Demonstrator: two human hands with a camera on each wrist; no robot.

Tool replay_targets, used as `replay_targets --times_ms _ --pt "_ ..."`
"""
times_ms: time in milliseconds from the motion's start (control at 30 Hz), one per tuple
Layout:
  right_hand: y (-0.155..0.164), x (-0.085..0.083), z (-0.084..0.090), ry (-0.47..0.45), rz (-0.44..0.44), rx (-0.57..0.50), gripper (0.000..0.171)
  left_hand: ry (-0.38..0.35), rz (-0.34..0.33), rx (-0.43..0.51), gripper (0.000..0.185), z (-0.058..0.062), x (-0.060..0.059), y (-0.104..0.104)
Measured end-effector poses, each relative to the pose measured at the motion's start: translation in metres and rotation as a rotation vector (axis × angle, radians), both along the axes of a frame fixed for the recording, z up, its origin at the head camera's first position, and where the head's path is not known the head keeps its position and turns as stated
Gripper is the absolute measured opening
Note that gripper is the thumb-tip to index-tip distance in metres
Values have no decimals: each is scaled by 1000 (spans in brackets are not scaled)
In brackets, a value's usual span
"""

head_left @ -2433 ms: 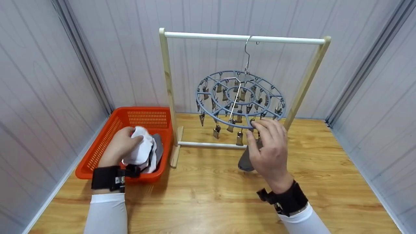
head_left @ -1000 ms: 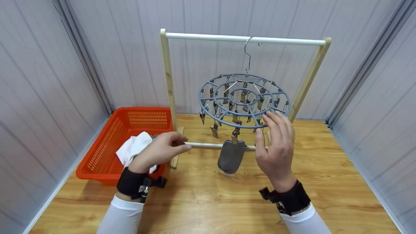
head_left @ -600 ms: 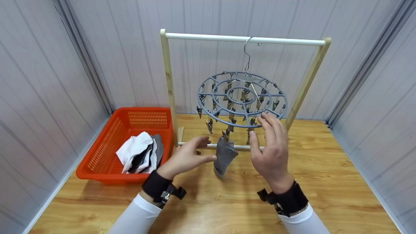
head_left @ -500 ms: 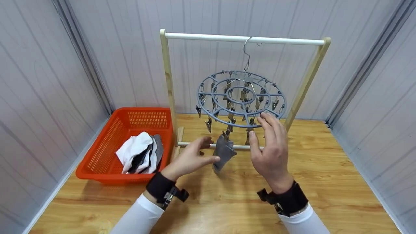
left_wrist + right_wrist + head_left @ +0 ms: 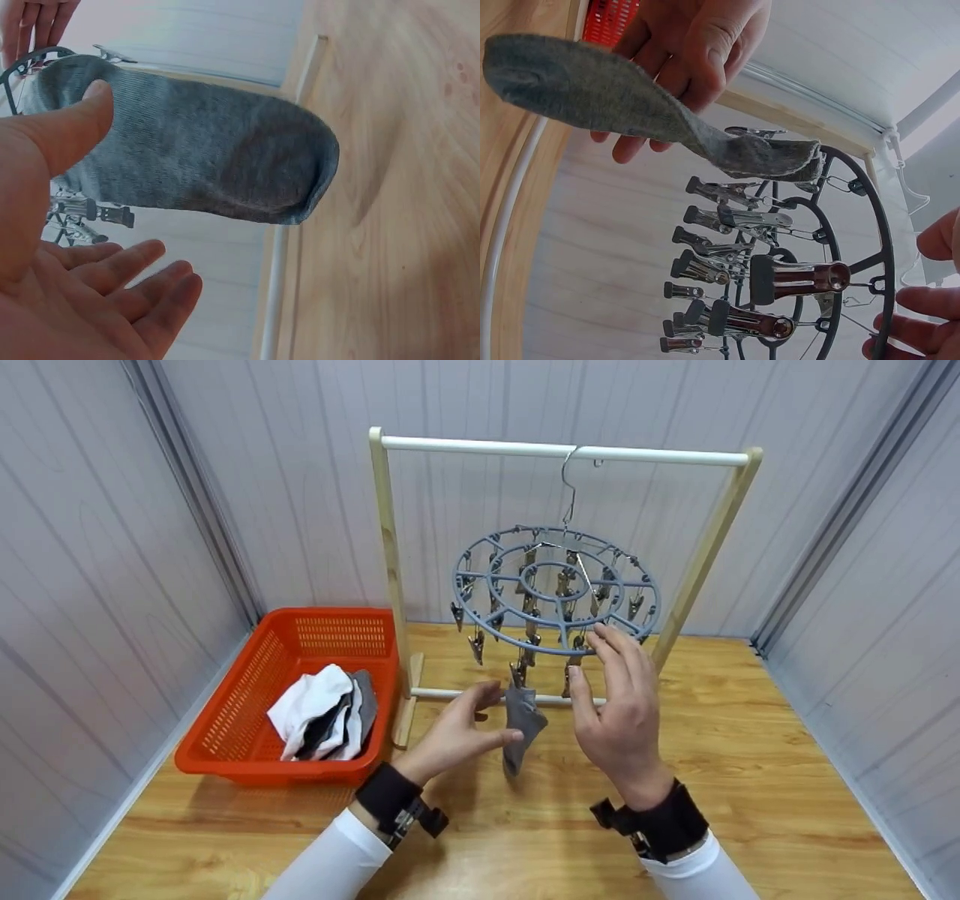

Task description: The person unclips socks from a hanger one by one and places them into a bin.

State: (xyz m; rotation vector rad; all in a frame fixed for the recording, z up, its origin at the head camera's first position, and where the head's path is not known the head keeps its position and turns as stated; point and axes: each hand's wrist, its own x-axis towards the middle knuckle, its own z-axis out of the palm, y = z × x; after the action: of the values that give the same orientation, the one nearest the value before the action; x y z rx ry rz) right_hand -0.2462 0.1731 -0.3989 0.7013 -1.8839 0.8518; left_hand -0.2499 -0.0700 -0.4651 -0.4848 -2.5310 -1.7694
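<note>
I am touching a soft grey knit sock (image 5: 520, 724) with my left hand (image 5: 459, 729), thumb pressing, grip relaxed apart. It is hanging clipped under the round plastic clip hanger (image 5: 555, 589), whose rim my right hand (image 5: 619, 712) is fingering, fingers straight.

We saw a grey sock (image 5: 520, 724) clipped to the round peg hanger (image 5: 555, 589) at its six o'clock. Our left hand (image 5: 459, 730) touched the sock with its thumb, and our right hand (image 5: 619, 715) reached the hanger's rim, fingers straight. An orange basket (image 5: 225, 712) sat at nine o'clock.
</note>
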Motion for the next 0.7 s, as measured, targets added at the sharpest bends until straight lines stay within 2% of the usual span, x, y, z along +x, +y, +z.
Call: replay_targets --times_ms 167,333,533,700 --pt "-2 0 0 6 19 -7 44 -63 1 50 98 -2 -1 1" --pt "-3 -1 0 5 31 -11 45 -80 2 62 92 -1 -1 2" --pt "-2 0 0 0 39 -13 45 -67 -26 29 63 1 1 3" --pt "-3 1 1 14 40 -16 43 -29 -58 49 38 3 1 3"
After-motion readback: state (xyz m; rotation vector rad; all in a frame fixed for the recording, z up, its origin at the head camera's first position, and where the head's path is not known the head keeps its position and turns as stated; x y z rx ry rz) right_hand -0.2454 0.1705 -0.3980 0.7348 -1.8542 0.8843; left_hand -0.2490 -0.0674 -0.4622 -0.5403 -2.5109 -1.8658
